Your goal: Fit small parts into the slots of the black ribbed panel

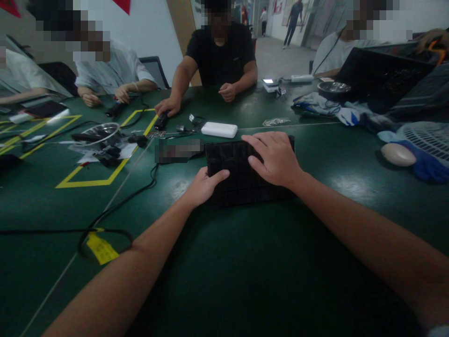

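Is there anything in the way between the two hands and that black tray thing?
No, nothing visible is in the way. Both hands touch the black tray: the left hand grips its left edge, thumb on top, and the right hand lies flat on its far right part.

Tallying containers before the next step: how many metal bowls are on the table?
2. One metal bowl sits left of the black tray, by the yellow tape outline; the other bowl is far right, beside the open laptop. Others may be hidden behind clutter.
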The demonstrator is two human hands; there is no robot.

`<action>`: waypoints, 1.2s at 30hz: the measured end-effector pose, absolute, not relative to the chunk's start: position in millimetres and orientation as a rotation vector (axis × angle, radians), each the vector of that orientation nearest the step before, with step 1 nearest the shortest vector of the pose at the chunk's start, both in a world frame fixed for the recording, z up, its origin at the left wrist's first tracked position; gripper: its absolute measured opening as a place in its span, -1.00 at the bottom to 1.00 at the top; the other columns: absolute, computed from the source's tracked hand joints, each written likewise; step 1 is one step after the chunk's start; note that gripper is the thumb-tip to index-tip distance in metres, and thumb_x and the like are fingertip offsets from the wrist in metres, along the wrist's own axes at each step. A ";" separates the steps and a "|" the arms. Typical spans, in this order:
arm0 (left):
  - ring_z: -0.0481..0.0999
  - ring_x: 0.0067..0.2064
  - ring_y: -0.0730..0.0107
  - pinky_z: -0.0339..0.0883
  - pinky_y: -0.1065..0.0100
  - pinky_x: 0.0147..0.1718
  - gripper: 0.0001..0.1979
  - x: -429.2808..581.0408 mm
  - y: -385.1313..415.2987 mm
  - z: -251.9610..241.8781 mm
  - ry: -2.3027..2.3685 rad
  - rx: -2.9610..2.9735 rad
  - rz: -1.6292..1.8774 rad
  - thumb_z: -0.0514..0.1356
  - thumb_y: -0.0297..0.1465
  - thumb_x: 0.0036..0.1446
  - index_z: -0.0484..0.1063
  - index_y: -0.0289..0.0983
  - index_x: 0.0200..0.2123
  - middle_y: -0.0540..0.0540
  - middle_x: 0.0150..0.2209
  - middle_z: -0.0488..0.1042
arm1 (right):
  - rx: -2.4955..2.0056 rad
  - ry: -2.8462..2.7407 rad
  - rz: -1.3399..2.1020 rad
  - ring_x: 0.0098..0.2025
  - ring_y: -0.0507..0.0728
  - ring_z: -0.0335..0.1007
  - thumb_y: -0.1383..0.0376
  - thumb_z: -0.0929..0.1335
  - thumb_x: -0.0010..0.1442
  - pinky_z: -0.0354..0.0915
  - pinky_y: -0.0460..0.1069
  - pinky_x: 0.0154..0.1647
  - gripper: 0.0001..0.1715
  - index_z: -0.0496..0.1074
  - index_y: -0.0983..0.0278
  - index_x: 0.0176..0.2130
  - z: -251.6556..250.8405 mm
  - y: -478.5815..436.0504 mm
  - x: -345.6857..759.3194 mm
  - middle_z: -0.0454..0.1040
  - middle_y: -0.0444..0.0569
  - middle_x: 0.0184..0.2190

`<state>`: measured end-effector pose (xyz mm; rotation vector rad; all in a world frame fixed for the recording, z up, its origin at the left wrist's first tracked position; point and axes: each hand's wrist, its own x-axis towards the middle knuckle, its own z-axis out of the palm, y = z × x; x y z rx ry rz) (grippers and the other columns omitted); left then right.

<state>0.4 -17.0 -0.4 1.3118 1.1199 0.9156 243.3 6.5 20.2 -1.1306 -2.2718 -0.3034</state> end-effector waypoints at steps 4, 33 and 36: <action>0.63 -0.04 -0.06 0.46 -0.01 0.03 -0.52 0.5 -17.3 0.7 1.129 1.321 0.908 0.42 -0.10 0.00 0.58 -0.32 -0.12 -0.22 -0.12 0.65 | -1.129 -2.264 -0.310 0.11 0.34 0.31 0.10 0.16 0.40 0.07 0.22 0.14 -0.39 0.32 0.27 0.31 20.7 5.4 242.7 0.48 0.12 0.11; 0.63 -0.03 -0.05 0.49 0.05 -0.02 -0.51 -0.1 -16.3 -0.2 1.118 1.356 0.908 0.40 -0.06 0.02 0.57 -0.31 -0.12 -0.22 -0.11 0.65 | -1.130 -2.271 -0.300 0.13 0.35 0.31 0.11 0.24 0.32 0.09 0.23 0.15 -0.34 0.31 0.28 0.32 21.6 5.1 243.3 0.47 0.13 0.12; 0.63 -0.04 -0.04 0.49 0.05 -0.01 -0.52 -0.8 -16.0 -1.0 1.126 1.362 0.904 0.40 -0.06 0.02 0.57 -0.31 -0.12 -0.21 -0.11 0.65 | -1.126 -2.271 -0.290 0.13 0.36 0.31 0.11 0.23 0.33 0.09 0.24 0.16 -0.34 0.31 0.27 0.32 21.4 5.3 243.4 0.47 0.13 0.13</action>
